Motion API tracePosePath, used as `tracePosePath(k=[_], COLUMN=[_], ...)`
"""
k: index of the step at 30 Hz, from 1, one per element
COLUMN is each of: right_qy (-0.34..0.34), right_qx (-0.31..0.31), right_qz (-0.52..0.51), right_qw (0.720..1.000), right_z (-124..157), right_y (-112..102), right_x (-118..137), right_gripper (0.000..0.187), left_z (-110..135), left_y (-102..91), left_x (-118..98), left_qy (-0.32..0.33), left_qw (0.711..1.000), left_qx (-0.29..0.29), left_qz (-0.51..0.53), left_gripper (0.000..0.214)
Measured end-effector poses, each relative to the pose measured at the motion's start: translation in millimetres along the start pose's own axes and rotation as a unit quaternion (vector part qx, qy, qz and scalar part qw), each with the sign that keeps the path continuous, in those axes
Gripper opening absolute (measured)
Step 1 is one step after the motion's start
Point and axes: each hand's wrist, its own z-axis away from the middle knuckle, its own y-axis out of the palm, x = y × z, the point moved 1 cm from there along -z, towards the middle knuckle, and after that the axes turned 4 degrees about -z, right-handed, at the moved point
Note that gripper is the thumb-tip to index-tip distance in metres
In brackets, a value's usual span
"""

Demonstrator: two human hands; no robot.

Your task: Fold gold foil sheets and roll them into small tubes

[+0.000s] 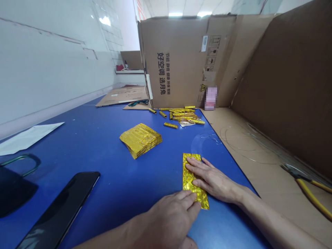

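A narrow sheet of gold foil paper (188,173) lies flat on the blue table (109,145) in front of me. My right hand (211,180) rests on it from the right, fingers stretched out and pressed flat across its middle. My left hand (168,216) comes in from below, its fingertips pressing the sheet's near end. A stack of gold foil sheets (140,139) lies further back to the left. Several small rolled gold tubes (181,116) are scattered at the far edge of the table.
A black phone (61,209) lies at the near left beside a dark bag with a green handle (18,173). Cardboard walls (181,58) stand behind and to the right. Yellow-handled pliers (308,190) lie on the cardboard at right. White paper (26,138) sits far left.
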Motion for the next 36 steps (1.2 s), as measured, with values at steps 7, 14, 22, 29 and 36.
tracePosePath(k=[7,14,22,29,36], right_qy=[0.002,-0.002,0.030,0.016,-0.036], right_qx=[-0.001,-0.002,-0.075,-0.133,-0.085], right_qz=[-0.003,-0.001,0.029,0.063,0.054], right_qw=[1.000,1.000,0.996,0.989,0.994], right_z=[1,1,3,4,4], right_y=[-1,1,1,2,6], right_x=[1,0,-4,7,22], right_gripper=[0.049,0.049,0.059,0.048,0.044], left_z=[-1,-2,-2,-2,-4], left_y=[-1.6,-4.0,-8.1,-10.3,-7.9], left_x=[-4,-3,-2,-3,-2], left_qy=[-0.005,0.008,0.010,0.007,0.018], left_qw=[1.000,0.999,0.999,0.999,0.999], left_qx=[0.021,0.032,0.037,0.042,0.042], left_qz=[0.001,-0.011,0.001,0.004,0.003], left_gripper=[0.061,0.061,0.060,0.059,0.061])
